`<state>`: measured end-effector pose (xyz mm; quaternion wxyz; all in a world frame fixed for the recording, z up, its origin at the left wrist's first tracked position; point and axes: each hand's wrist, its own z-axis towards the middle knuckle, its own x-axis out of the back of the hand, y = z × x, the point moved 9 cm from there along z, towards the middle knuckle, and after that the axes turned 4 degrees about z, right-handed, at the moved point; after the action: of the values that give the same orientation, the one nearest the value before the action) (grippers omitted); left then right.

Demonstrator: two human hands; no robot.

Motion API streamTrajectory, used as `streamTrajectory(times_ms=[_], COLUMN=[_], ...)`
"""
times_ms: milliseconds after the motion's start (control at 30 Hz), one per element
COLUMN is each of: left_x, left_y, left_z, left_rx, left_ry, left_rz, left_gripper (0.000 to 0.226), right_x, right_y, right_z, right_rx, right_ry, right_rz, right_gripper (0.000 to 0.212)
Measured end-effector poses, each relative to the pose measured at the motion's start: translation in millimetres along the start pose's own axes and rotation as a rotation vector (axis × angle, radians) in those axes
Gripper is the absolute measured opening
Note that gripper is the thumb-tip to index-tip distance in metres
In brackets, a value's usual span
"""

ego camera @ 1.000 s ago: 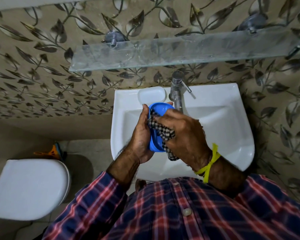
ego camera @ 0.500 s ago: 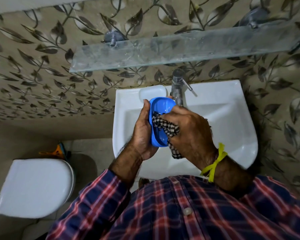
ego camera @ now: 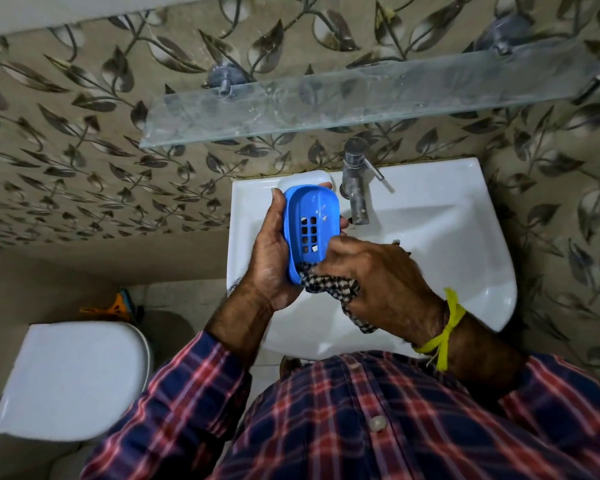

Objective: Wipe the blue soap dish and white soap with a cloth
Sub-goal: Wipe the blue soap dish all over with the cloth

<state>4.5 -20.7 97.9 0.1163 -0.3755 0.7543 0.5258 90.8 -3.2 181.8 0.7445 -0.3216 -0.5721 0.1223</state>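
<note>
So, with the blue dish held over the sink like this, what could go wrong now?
1. The left hand holds the blue slotted plastic soap dish tilted above the white ceramic sink; if wet, it could slip and drop into the basin.
2. The right hand wipes with the black-and-white checked cloth only at the dish's lower end, so the white specks near the slots might stay.

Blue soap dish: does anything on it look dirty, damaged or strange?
Yes. The blue soap dish, held by the left hand, has small white flecks near its drain holes, and some holes look partly blocked with white. It may be soap residue. The right hand holds the cloth at the dish's lower end.
</note>
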Motion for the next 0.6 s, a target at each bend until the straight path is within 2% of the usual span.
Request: streamTrajectory(times_ms=[100,267,333,467,600], left_x=[-2,-1,-1,0,6], left_y=[-1,-1,-1,5,7], left_z=[2,-2,-1,1,1], left_rx=[0.007,-0.002,-0.004,-0.024,-0.046], left_ry=[0.0,-0.02,0.009,0.014,0.035], left_rz=[-0.008,0.04,0.037,0.042,0.024], left_gripper=[0.078,0.076,0.075,0.076,0.079], right_x=[5,-1,6,7,-4], right_y=[5,-1,4,5,0], right_z=[2,-2,-1,1,-5], right_rx=[-0.035,0.028,0.004,-0.074,-0.068], right_ry=[0.032,-0.066,-0.018,0.096,0.034], right_rz=[-0.029,-0.198,-0.254,-0.167,-0.213], right_gripper=[0.046,0.043,0.039,0.039,0.037])
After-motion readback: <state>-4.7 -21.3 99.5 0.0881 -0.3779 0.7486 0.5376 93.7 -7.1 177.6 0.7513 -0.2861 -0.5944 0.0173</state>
